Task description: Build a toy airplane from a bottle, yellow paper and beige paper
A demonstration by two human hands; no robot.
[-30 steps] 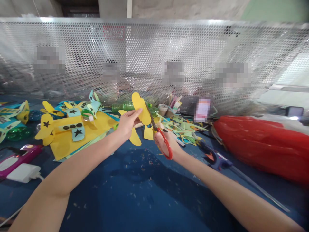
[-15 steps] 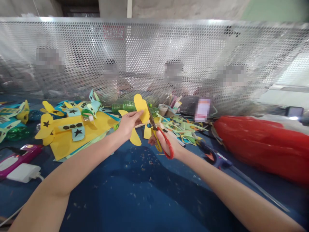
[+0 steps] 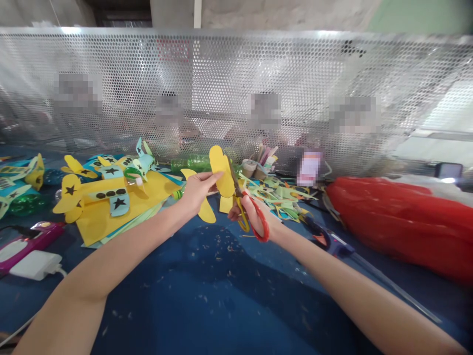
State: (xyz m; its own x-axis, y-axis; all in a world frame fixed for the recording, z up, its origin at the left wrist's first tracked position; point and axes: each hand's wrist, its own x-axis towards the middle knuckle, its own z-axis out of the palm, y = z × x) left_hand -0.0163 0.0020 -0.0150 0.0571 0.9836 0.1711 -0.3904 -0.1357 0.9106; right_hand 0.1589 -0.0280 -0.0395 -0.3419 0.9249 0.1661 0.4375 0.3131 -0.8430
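My left hand (image 3: 197,191) pinches a yellow paper cut-out (image 3: 220,170) with rounded lobes and holds it up above the blue table (image 3: 207,296). My right hand (image 3: 254,217) grips red and yellow scissors (image 3: 248,211), fingers through the handles. The blades reach up along the right edge of the cut-out. A loose yellow off-cut (image 3: 226,203) hangs just below the held piece.
Finished yellow and blue paper planes (image 3: 99,190) and yellow sheets lie at the left. A pile of paper scraps (image 3: 281,195) sits behind the scissors. A red plastic bag (image 3: 402,222), a glue gun (image 3: 328,241), a white charger (image 3: 35,264) and a perforated metal screen (image 3: 236,88) surround the work area.
The cut-out has turned slightly and shifted right in my left hand. The scissors have moved a little up and along its edge.
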